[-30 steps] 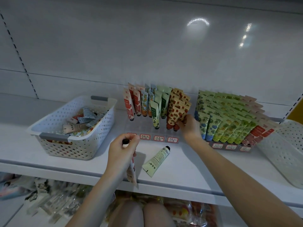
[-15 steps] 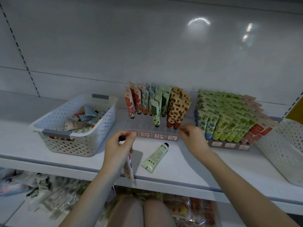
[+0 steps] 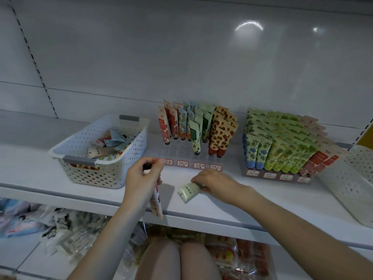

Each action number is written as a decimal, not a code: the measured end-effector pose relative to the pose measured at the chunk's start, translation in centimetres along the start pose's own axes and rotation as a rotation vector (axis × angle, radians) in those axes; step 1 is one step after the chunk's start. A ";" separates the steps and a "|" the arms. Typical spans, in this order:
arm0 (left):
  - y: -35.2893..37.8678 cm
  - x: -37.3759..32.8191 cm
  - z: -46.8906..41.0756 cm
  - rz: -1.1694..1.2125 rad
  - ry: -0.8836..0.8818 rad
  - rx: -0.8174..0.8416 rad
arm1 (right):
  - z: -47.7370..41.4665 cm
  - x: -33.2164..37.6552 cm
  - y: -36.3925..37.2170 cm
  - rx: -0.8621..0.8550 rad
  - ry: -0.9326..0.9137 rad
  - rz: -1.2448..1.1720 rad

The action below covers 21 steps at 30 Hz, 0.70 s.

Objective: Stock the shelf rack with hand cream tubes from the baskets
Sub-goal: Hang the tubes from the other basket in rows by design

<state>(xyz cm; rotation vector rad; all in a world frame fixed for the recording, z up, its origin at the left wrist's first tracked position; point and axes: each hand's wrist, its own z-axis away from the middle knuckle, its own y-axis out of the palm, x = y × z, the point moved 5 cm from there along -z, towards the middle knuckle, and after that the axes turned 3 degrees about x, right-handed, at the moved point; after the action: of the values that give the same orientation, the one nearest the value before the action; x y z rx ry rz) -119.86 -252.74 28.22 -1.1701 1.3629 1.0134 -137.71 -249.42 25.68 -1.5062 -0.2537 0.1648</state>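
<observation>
At the white shelf (image 3: 262,201), your left hand (image 3: 144,178) curls round a red-and-white tube (image 3: 157,203), its cap end up between thumb and forefinger and its crimped tail hanging past the shelf's front edge. Just to its right, your right hand (image 3: 214,183) closes its fingers over the cap end of a pale green tube (image 3: 187,191) near the front edge. That tube seems to lie on the shelf, though your fingers hide whether it touches the surface. Behind both hands, midway along the shelf, stands the clear rack (image 3: 181,156), with tubes in red, blue, green and strawberry print upright in its back rows and red-bordered labels (image 3: 198,165) along its front. Toward the shelf's left end, a white perforated basket (image 3: 101,174) holds a loose heap of tubes (image 3: 109,146). Right of the clear rack, a second rack (image 3: 278,175) stands packed with tubes, and a second white basket (image 3: 355,178) sits at the right end, cut off by the frame. Packets (image 3: 70,225) lie on the level below.
</observation>
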 end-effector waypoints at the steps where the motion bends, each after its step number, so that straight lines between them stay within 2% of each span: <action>1: -0.1 0.0 0.0 0.001 0.003 -0.003 | 0.2 -0.3 -0.4 -0.038 0.028 -0.117; 5: 0.1 -0.4 0.3 -0.020 0.014 0.041 | 2.0 -0.7 -3.8 -0.256 0.156 -0.802; 7: 1.0 -0.7 0.6 -0.056 0.024 0.122 | 2.8 -0.2 -5.0 -0.287 0.149 -1.234; 9: 2.3 -0.9 1.0 -0.096 0.035 0.209 | 3.3 0.4 -5.9 -0.282 0.095 -1.446; 15: 4.9 -1.7 1.6 -0.095 0.093 0.369 | 4.1 0.5 -5.9 -0.310 0.105 -1.519; 18: 5.6 -1.5 1.6 -0.147 0.129 0.424 | 4.4 0.5 -5.4 -0.269 0.119 -1.469; 21: 5.9 -0.9 1.2 -0.232 0.156 0.434 | 4.8 -0.3 -6.5 -0.350 0.176 -1.371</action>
<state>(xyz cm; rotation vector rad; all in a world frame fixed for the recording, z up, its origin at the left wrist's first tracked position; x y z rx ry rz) -125.44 -250.41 28.88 -1.0589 1.4396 0.4388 -139.55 -245.30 32.37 -1.3708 -1.1387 -1.1397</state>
